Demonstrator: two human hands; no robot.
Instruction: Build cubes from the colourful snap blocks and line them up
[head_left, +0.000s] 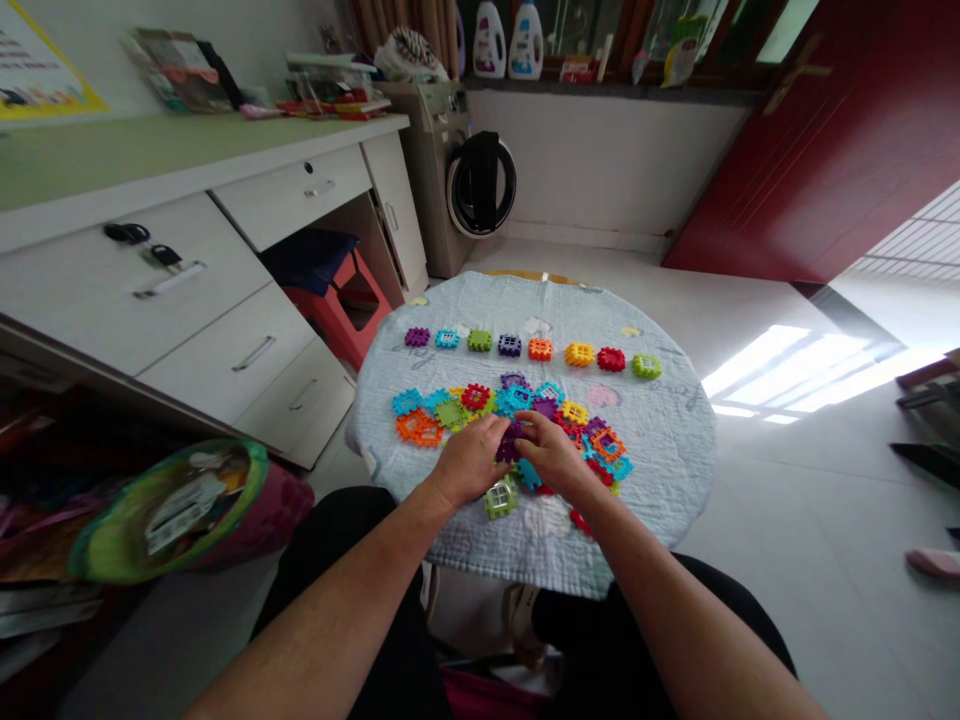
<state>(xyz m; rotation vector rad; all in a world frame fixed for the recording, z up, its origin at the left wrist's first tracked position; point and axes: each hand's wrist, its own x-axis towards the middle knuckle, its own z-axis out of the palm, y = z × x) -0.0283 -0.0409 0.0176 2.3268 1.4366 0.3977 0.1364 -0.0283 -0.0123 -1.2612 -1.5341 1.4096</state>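
Note:
My left hand [469, 460] and my right hand [553, 455] meet over a small round table covered with a pale blue cloth [660, 480]. Both pinch a purple interlocking tile [512, 440] between their fingertips. Around them lies a loose pile of coloured plastic tiles [480, 405], and a pale green tile [500, 497] lies just below my left hand. Farther away, a row of single tiles [538, 348] runs across the cloth, from purple on the left to green on the right.
A white desk with drawers [187, 270] stands to the left, with a red stool [341, 295] under it. A washing machine [465, 190] is beyond. A green and pink bag [180, 510] lies at lower left. A red door [825, 150] is at right.

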